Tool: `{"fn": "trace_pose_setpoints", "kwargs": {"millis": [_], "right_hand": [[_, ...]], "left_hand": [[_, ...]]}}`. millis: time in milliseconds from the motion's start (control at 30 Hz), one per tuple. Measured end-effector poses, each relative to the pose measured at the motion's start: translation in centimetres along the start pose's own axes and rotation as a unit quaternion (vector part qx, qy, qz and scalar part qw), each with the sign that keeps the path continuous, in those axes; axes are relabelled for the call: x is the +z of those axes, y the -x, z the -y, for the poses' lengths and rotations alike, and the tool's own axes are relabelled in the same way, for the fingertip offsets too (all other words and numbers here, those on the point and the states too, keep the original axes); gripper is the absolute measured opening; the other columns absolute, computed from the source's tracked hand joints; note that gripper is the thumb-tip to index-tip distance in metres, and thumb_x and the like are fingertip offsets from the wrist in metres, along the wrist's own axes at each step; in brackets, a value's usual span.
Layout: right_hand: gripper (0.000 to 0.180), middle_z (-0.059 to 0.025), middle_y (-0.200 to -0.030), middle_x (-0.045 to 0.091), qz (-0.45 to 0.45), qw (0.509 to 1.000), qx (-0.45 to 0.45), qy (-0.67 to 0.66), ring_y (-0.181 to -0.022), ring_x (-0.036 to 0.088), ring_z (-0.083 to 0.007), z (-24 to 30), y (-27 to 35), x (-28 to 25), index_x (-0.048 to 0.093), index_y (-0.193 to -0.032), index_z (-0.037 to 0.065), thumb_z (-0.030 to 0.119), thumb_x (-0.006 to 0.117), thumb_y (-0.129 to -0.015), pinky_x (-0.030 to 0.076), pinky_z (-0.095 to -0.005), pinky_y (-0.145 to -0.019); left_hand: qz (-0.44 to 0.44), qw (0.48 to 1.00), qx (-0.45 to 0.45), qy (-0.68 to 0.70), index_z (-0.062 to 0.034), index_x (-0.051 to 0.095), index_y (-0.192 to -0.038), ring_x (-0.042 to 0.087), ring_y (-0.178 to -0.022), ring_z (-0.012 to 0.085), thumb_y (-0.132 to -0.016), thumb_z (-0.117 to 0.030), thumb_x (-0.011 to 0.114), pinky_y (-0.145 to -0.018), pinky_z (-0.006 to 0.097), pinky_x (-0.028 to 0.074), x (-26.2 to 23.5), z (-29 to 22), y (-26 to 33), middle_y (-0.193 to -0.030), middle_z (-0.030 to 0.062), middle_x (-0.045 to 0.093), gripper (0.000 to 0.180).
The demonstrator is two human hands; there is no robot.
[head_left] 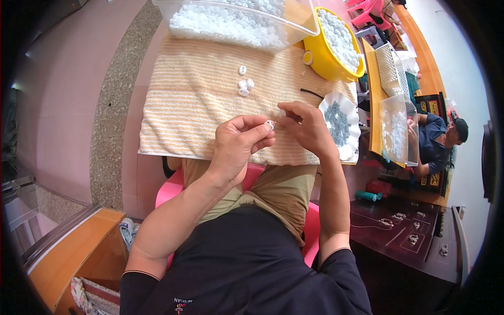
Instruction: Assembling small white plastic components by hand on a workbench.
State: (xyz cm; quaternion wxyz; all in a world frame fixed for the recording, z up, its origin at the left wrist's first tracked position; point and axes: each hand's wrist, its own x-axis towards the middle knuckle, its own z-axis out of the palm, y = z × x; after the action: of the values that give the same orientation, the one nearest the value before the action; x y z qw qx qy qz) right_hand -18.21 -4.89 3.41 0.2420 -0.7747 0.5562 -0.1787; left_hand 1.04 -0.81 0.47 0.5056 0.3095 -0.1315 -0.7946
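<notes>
As fingers (257, 133) pinch plastic ring (270, 125), striped towel (184, 105)

The striped towel (184, 107) is matt, rough-looking cloth; the far bin (298, 30) is clear, glossy plastic, the yellow tub (321, 56) at far right smooth plastic, the small white pieces (243, 92) smooth, plastic-looking.

Pale pinkish floor tiles (63, 84) flank a speckled grey strip (116, 89).
</notes>
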Motion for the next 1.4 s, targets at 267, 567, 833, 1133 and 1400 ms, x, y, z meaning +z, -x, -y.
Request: {"fn": "trace_pose_setpoints", "kwargs": {"millis": [267, 567, 833, 1133, 1400], "right_hand": [[0.027, 0.0005, -0.082, 0.059, 0.016, 0.924, 0.079, -0.373, -0.073, 0.055, -0.0053, -2.0, 1.3, 1.7, 0.062, -0.112, -0.003, 0.002, 0.067, -0.086, 0.047, -0.0205, -0.065], [0.03, -0.0027, -0.086, 0.064, 0.035, 0.9, 0.09, -0.424, -0.075, 0.061, -0.0089, -2.0, 2.0, 1.5, 0.062, -0.115, -0.002, 0.001, 0.066, -0.085, 0.051, -0.0225, -0.07], [0.032, -0.0058, -0.091, 0.066, 0.05, 0.871, 0.093, -0.479, -0.08, 0.063, -0.0114, -1.7, 2.2, 1.8, 0.061, -0.116, -0.003, 0.002, 0.067, -0.085, 0.052, -0.0239, -0.073], [0.032, -0.008, -0.096, 0.067, 0.063, 0.86, 0.1, -0.496, -0.086, 0.064, -0.0128, -1.8, 2.5, 2.1, 0.06, -0.117, -0.004, 0.001, 0.066, -0.086, 0.052, -0.0248, -0.077], [0.033, -0.0099, -0.098, 0.067, 0.061, 0.85, 0.098, -0.513, -0.087, 0.065, -0.0148, -2.0, 2.6, 2.2, 0.059, -0.118, -0.005, 0.0, 0.065, -0.086, 0.053, -0.0263, -0.079]], "left_hand": [[-0.005, 1.0, -0.01, -0.012, 0.0015, 0.063, -0.098, 0.065, -0.08, 0.0152, -0.086, -0.001, 0.064, -0.075, 0.028, 0.057, 0.1, 0.2, -0.1, -0.09, 0.0085, 0.066, 0.012], [-0.006, 0.999, -0.027, -0.031, 0.0024, 0.062, -0.099, 0.065, -0.08, 0.015, -0.086, -0.001, 0.064, -0.075, 0.028, 0.057, 0.2, 0.1, -0.1, -0.092, 0.0102, 0.066, 0.013], [-0.011, 0.998, -0.038, -0.044, 0.0027, 0.062, -0.099, 0.065, -0.08, 0.0142, -0.087, -0.001, 0.064, -0.073, 0.027, 0.057, 0.3, 0.2, 0.0, -0.094, 0.0108, 0.067, 0.013], [-0.012, 0.998, -0.032, -0.047, 0.0034, 0.063, -0.099, 0.065, -0.076, 0.0123, -0.086, -0.004, 0.066, -0.07, 0.023, 0.055, 0.4, 0.2, -0.1, -0.089, 0.0106, 0.068, 0.015], [-0.012, 0.998, -0.032, -0.048, 0.0039, 0.062, -0.099, 0.066, -0.076, 0.0127, -0.086, -0.003, 0.065, -0.069, 0.023, 0.056, 0.3, 0.3, 0.0, -0.089, 0.0112, 0.067, 0.015]]}}
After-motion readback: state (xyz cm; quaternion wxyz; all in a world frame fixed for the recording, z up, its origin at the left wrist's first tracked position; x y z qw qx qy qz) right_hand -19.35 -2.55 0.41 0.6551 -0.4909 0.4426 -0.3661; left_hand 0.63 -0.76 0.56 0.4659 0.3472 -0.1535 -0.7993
